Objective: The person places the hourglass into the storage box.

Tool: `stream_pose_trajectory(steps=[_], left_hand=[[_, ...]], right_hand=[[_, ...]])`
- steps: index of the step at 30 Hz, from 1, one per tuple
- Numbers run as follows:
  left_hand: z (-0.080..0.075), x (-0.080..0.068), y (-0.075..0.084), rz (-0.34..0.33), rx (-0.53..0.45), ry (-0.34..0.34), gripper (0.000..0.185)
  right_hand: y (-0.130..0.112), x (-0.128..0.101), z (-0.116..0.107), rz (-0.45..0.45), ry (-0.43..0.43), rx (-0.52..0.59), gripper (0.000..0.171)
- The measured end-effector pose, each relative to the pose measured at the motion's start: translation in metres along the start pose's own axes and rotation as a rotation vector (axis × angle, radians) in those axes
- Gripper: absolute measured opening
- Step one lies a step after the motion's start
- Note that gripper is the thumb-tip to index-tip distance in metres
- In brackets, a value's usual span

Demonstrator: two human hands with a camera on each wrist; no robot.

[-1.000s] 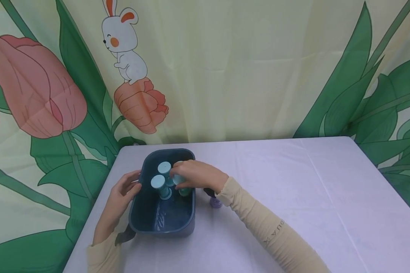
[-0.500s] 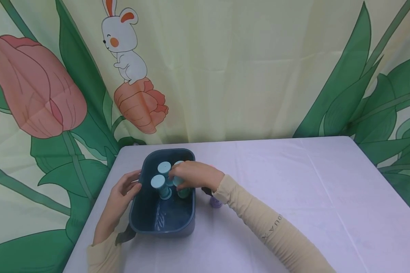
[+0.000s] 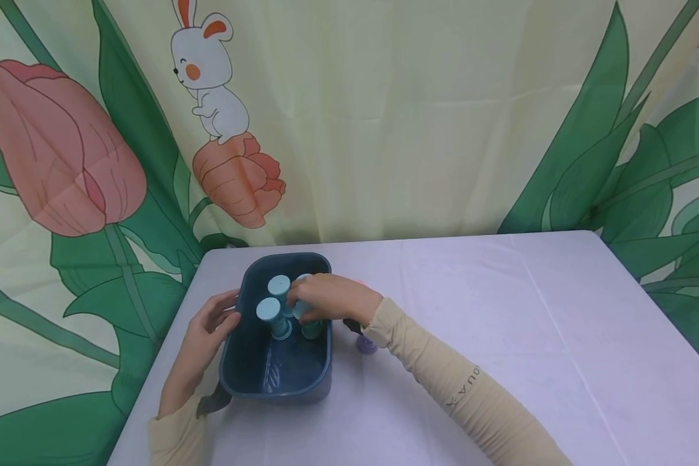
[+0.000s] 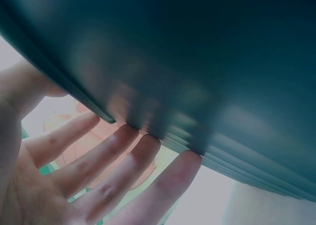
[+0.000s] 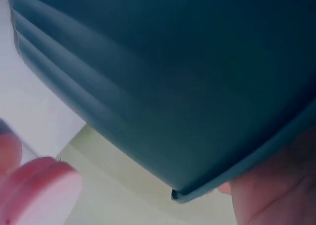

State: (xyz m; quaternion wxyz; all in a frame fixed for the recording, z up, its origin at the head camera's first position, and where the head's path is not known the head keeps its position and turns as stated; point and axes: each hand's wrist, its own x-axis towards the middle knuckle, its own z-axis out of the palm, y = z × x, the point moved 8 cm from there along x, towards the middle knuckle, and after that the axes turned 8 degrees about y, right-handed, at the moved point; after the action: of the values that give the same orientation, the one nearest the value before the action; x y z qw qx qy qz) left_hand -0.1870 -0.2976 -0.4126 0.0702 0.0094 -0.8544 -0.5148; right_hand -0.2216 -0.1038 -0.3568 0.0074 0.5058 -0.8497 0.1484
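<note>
A dark blue bin (image 3: pixel 279 362) with rounded corners stands on the table's left part. Inside it several teal spool-shaped pieces (image 3: pixel 269 309) with pale round tops stand upright. My left hand (image 3: pixel 210 330) touches the bin's left side; in the left wrist view its fairly straight fingertips (image 4: pixel 185 165) press on the outer wall below the rim. Reaching over the right rim, my right hand (image 3: pixel 338 298) grips a teal spool-shaped piece (image 3: pixel 311 331) inside, partly hidden by the fingers. The right wrist view shows mostly the bin's outer wall (image 5: pixel 148 86), with part of the hand (image 5: pixel 281 190) beyond the rim.
A purple piece (image 3: pixel 366 344) stands on the white-covered table (image 3: pixel 472 310) just right of the bin, under the right forearm. A rounded pink piece (image 5: pixel 44 190) shows in the right wrist view. A printed curtain (image 3: pixel 384 129) hangs behind the table.
My right hand has shifted slightly left and lower, with the held piece standing a little further left. The left hand and the bin stay in place.
</note>
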Motion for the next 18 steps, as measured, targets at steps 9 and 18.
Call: stream_pose_trajectory(steps=[9,18], left_hand=[[0.0,-0.001,0.0,-0.008,0.013,0.001,0.052],[0.0,0.0,0.0,0.002,0.005,0.002,0.051]], right_hand=[[0.001,-0.005,-0.009,-0.001,0.022,-0.026,0.034],[0.003,-0.014,-0.021,0.008,0.054,-0.023,0.031]])
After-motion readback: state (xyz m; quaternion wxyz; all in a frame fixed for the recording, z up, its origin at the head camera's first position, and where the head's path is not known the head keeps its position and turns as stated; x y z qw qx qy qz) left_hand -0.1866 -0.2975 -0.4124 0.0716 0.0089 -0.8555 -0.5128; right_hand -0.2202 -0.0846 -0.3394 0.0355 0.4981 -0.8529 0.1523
